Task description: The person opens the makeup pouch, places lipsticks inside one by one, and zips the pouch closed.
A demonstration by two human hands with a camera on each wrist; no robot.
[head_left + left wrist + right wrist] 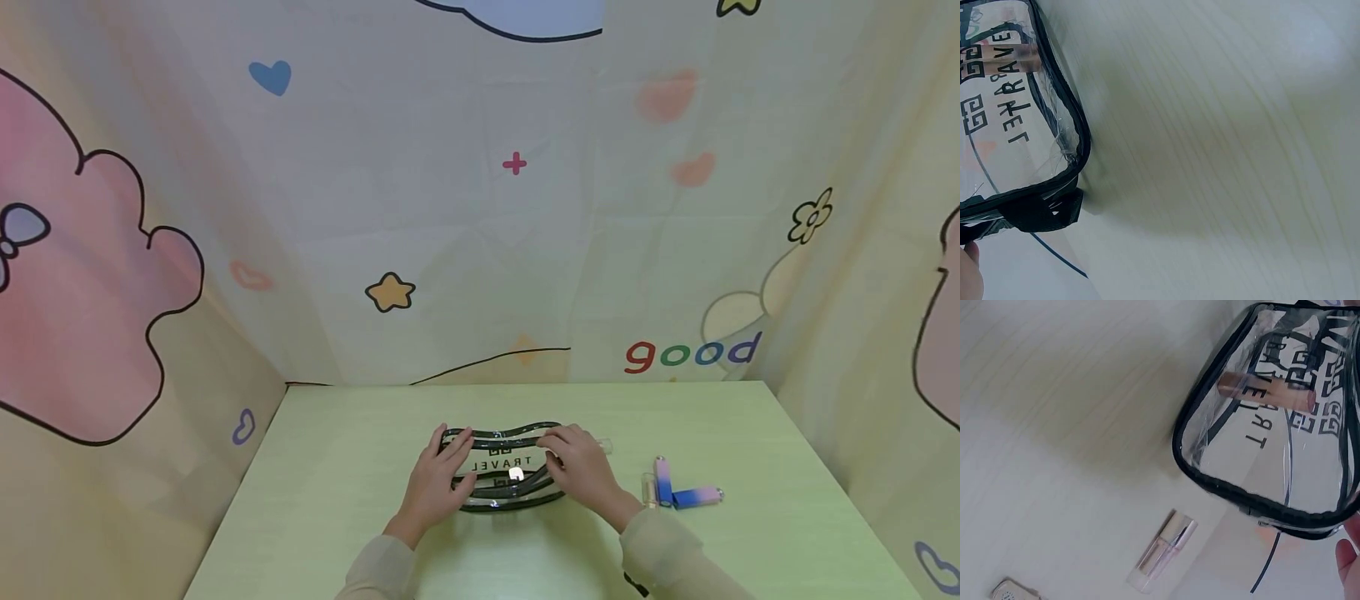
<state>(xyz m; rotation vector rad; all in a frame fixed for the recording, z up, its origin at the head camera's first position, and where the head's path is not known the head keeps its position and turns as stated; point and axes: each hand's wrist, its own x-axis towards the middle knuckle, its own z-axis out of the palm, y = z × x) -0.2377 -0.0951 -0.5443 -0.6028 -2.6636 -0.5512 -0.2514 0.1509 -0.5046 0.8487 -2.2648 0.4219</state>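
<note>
A clear travel pouch [501, 465] with black trim and dark TRAVEL lettering stands on the table between both hands. My left hand [435, 483] holds its left end, fingers over the far rim and thumb at the near side. At the other end, my right hand [585, 467] grips the black edge with curled fingers. Through the clear plastic shows a pinkish-brown tube [1266, 392]. A black tab [1044, 212] sticks out at the pouch's corner in the left wrist view, close to one fingertip. Most of both hands is out of the wrist views.
Right of the pouch lie two pink-and-blue sticks [663, 482] [697, 497] and a clear cosmetic tube [648, 490]. Another clear tube [605, 447] lies just beyond the right hand. A printed curtain [480, 250] surrounds the pale table [322, 467] at the back and sides.
</note>
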